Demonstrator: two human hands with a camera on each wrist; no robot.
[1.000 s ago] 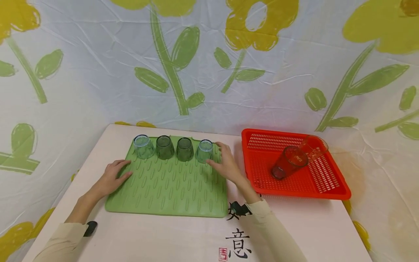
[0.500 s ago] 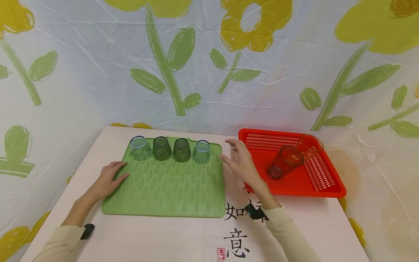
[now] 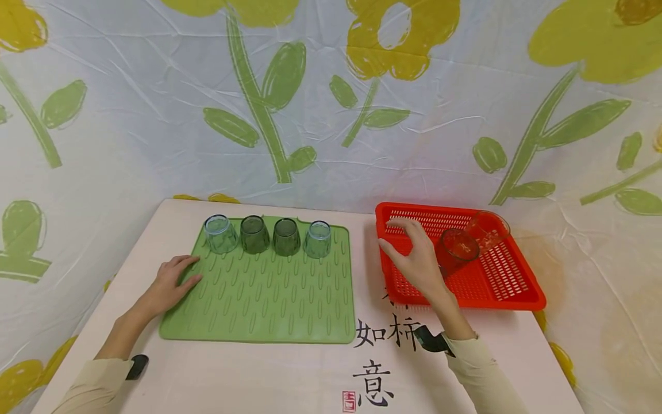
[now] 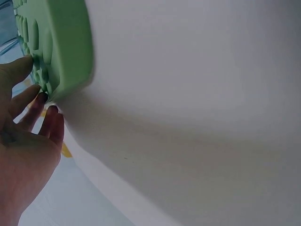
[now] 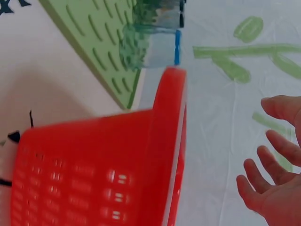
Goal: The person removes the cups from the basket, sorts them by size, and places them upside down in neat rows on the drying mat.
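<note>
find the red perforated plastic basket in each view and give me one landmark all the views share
Head: the red perforated plastic basket sits right of centre, a little below mid-height.
Left wrist: not in it.
Right wrist: it fills the lower left, cut off by the bottom edge.
Shared landmark: the green rectangular ribbed mat, left of centre in the head view and at the upper left in both wrist views.

There are 4 short glasses [image 3: 318, 242], 2 tall glasses [image 3: 460, 250], 1 mat [image 3: 274, 302], 1 basket [image 3: 496, 302] and 2 hands [image 3: 169, 284].

From above, the head view faces forward and down over the ribbed, rectangular green mat [image 3: 269, 305]; both nearer wrist views share its edges.
</note>
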